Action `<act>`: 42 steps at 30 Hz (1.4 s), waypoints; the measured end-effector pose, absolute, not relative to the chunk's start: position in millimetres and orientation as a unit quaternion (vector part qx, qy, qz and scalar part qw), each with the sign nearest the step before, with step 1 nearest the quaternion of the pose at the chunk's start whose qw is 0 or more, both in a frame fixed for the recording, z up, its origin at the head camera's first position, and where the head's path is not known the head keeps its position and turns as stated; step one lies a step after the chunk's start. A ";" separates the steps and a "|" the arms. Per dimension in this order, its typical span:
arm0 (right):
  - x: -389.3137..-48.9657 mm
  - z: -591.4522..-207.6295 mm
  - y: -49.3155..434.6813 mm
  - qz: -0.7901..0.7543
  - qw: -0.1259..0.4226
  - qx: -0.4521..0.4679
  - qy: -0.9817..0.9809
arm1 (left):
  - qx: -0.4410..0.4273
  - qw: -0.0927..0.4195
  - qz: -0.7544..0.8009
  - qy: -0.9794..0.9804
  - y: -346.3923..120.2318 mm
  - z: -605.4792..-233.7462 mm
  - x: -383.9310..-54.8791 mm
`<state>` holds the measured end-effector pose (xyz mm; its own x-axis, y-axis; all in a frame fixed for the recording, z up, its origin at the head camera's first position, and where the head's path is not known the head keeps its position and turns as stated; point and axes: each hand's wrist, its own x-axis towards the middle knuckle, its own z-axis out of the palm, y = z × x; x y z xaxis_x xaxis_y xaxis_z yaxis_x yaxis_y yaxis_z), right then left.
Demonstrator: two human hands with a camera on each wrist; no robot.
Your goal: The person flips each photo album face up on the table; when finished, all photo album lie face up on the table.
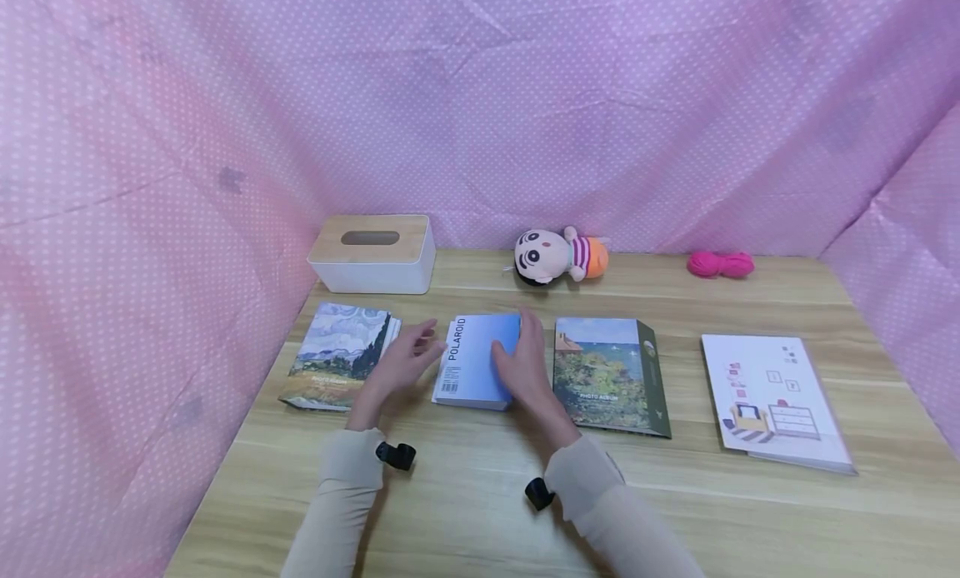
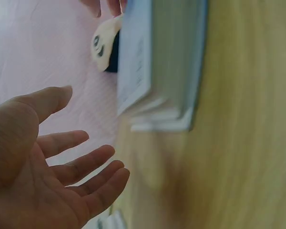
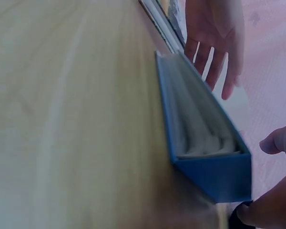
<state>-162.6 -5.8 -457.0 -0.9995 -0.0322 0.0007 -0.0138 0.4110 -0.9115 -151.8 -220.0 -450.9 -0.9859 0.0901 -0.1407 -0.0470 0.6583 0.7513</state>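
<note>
A blue photo album (image 1: 480, 366) marked POLAROID lies on the table between my two hands, its cover facing up. My right hand (image 1: 527, 363) is at the album's right edge, thumb over the cover and fingers extended past the far corner. In the right wrist view, the thumb stands apart from the blue spine (image 3: 214, 179). On the other side, my left hand (image 1: 405, 360) has its fingers loosely spread, just left of the album. The left wrist view shows a gap between that hand (image 2: 62, 167) and the page edges (image 2: 169, 71).
A landscape-painted album (image 1: 337, 353) lies left, a seaside-painted album (image 1: 600, 370) right of centre, and a white book (image 1: 772, 399) farther right. Along the back are a tissue box (image 1: 375, 266), a plush doll (image 1: 562, 255) and pink yarn (image 1: 720, 265), before a pink dotted curtain (image 1: 480, 103).
</note>
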 end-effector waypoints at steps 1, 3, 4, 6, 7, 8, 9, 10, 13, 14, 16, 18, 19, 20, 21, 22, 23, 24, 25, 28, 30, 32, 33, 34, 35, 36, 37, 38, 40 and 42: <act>-161.2 -459.5 -4.7 -0.545 0.017 -0.004 0.838 | 0.014 0.089 0.414 0.906 -216.9 -453.6 -152.3; -158.6 -465.0 -3.0 -0.551 0.031 0.011 0.834 | 0.019 0.097 0.412 0.906 -211.1 -457.3 -153.2; -157.3 -467.8 -2.5 -0.553 0.040 0.019 0.832 | 0.019 0.098 0.410 0.907 -208.9 -458.9 -153.6; -155.0 -473.4 -1.9 -0.552 0.052 0.028 0.831 | 0.019 0.100 0.405 0.908 -205.1 -461.3 -154.6; -153.8 -475.5 -1.8 -0.553 0.058 0.032 0.830 | 0.019 0.101 0.403 0.909 -203.6 -462.1 -155.0; -152.8 -477.2 -1.8 -0.558 0.062 0.034 0.827 | 0.019 0.102 0.400 0.911 -202.2 -462.8 -155.4; -152.0 -478.7 -2.0 -0.565 0.065 0.033 0.822 | 0.017 0.103 0.397 0.912 -201.0 -463.1 -155.7; -150.9 -479.3 -1.8 -0.572 0.066 0.031 0.817 | 0.017 0.104 0.394 0.913 -199.9 -463.4 -156.1; -148.8 -479.7 -1.9 -0.586 0.069 0.029 0.807 | 0.016 0.105 0.384 0.917 -197.4 -463.8 -156.8; -148.5 -479.8 -1.9 -0.590 0.071 0.029 0.804 | 0.015 0.105 0.381 0.918 -196.7 -463.5 -156.9; -148.0 -479.9 -1.8 -0.593 0.073 0.032 0.801 | 0.013 0.106 0.380 0.919 -195.3 -462.6 -156.5; -148.0 -480.9 -1.6 -0.600 0.074 0.034 0.796 | 0.009 0.109 0.380 0.918 -193.9 -461.7 -156.1; -148.1 -481.5 -1.4 -0.604 0.073 0.035 0.793 | 0.006 0.111 0.381 0.918 -193.3 -461.1 -155.8; -148.2 -482.2 -1.3 -0.607 0.072 0.036 0.791 | -0.001 0.114 0.383 0.917 -192.4 -460.0 -155.6; -148.3 -482.6 -1.0 -0.610 0.071 0.035 0.789 | -0.005 0.116 0.382 0.917 -191.8 -459.4 -155.4; -148.3 -483.1 -0.7 -0.613 0.068 0.033 0.787 | -0.008 0.117 0.381 0.917 -191.3 -459.0 -155.4; -148.4 -483.2 -0.4 -0.616 0.068 0.032 0.784 | -0.010 0.117 0.378 0.918 -190.7 -458.7 -155.3; -148.3 -482.8 -0.1 -0.620 0.067 0.032 0.781 | -0.011 0.119 0.377 0.919 -190.4 -458.5 -155.4; -148.2 -481.8 0.3 -0.623 0.065 0.033 0.779 | -0.012 0.120 0.375 0.919 -190.2 -458.5 -155.5; -147.9 -476.8 2.0 -0.633 0.060 0.027 0.771 | -0.008 0.123 0.376 0.918 -189.1 -458.5 -156.2; -148.0 -471.7 3.5 -0.644 0.058 0.016 0.763 | -0.003 0.125 0.386 0.914 -188.0 -458.0 -156.6; -147.6 -466.3 5.0 -0.647 0.059 0.007 0.760 | 0.006 0.125 0.401 0.908 -186.5 -457.0 -156.3; -147.2 -463.6 5.9 -0.648 0.060 0.001 0.759 | 0.012 0.125 0.407 0.905 -185.8 -456.3 -155.9; -146.6 -460.9 6.7 -0.649 0.062 -0.002 0.759 | 0.016 0.126 0.412 0.902 -185.1 -455.8 -155.5; -146.1 -458.3 7.4 -0.647 0.065 -0.003 0.759 | 0.019 0.128 0.416 0.900 -184.4 -455.3 -155.0; -145.1 -455.4 8.1 -0.643 0.070 0.003 0.763 | 0.022 0.130 0.419 0.899 -183.7 -454.7 -154.3; -144.1 -452.5 8.8 -0.640 0.076 0.007 0.765 | 0.024 0.132 0.419 0.898 -183.1 -454.7 -154.0; -143.1 -449.7 9.5 -0.637 0.080 0.010 0.766 | 0.025 0.135 0.420 0.897 -182.3 -454.2 -153.6; -141.6 -443.9 10.5 -0.633 0.090 0.020 0.768 | 0.024 0.137 0.422 0.896 -180.8 -453.5 -152.9; -140.2 -438.6 11.1 -0.635 0.097 0.029 0.766 | 0.026 0.138 0.426 0.894 -179.2 -452.8 -152.8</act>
